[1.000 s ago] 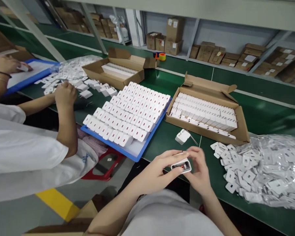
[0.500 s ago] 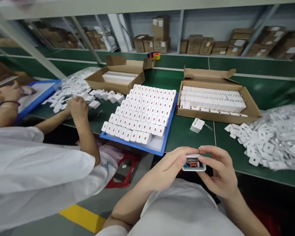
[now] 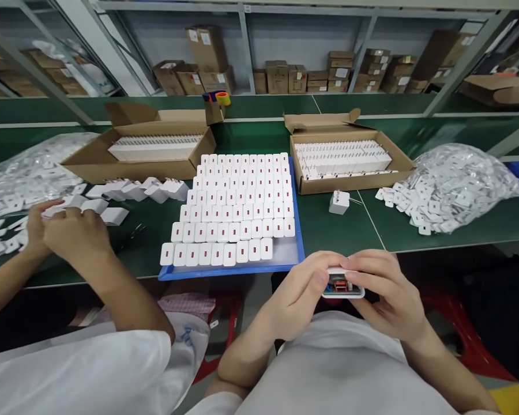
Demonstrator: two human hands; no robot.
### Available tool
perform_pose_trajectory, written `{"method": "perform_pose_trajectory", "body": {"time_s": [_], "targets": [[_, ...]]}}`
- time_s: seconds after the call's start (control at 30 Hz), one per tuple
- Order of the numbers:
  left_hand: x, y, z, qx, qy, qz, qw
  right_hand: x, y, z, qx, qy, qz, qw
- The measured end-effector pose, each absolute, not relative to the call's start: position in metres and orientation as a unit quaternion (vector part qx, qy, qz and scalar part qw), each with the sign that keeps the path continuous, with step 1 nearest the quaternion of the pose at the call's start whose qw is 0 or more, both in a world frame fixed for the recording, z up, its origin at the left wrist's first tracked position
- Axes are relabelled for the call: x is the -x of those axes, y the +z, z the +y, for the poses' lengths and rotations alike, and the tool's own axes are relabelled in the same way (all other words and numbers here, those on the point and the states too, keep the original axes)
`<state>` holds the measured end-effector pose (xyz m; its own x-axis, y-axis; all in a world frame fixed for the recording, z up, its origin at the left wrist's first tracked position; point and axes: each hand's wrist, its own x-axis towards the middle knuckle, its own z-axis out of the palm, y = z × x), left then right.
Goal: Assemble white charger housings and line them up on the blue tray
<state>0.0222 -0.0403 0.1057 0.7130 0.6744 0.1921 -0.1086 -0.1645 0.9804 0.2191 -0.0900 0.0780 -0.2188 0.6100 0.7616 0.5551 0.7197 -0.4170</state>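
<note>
Both hands hold one white USB charger housing [image 3: 341,286] in front of my body. Its open end faces me, showing a red-orange port and circuit parts inside. My left hand [image 3: 298,294] is closed on the left side, thumb near the opening. Fingers of my right hand [image 3: 387,291] grip the top and right side. Beyond them, a white charger [image 3: 339,203] lies on the green bench beside a thin metal tool [image 3: 355,199]. To the left, a blue tray [image 3: 300,239] bears rows of white chargers [image 3: 229,213] with red ports facing up.
An open carton [image 3: 346,183] of white chargers stands ahead, another carton [image 3: 134,172] farther left. At right, a clear bag [image 3: 480,178] spills small white covers [image 3: 424,216]. On the left, a co-worker's hands [image 3: 73,233] handle white pieces. Shelves hold cardboard boxes [image 3: 210,52].
The camera view has turned to the right, so the tray and cartons appear farther left. My hands keep nearly the same grip on the charger housing.
</note>
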Motion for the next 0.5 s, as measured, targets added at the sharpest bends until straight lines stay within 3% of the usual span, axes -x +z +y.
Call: {"method": "perform_pose_trajectory", "body": {"time_s": [0.23, 0.5], "targets": [[-0.041, 0.093, -0.025, -0.644, 0.31, 0.21, 0.667, -0.228, 0.08, -0.077, 0.374, 0.043, -0.789, 0.485], [-0.071, 0.05, -0.007, -0.56, 0.371, 0.23, 0.704, -0.255, 0.066, -0.038, 0.337, 0.108, -0.757, 0.549]]}}
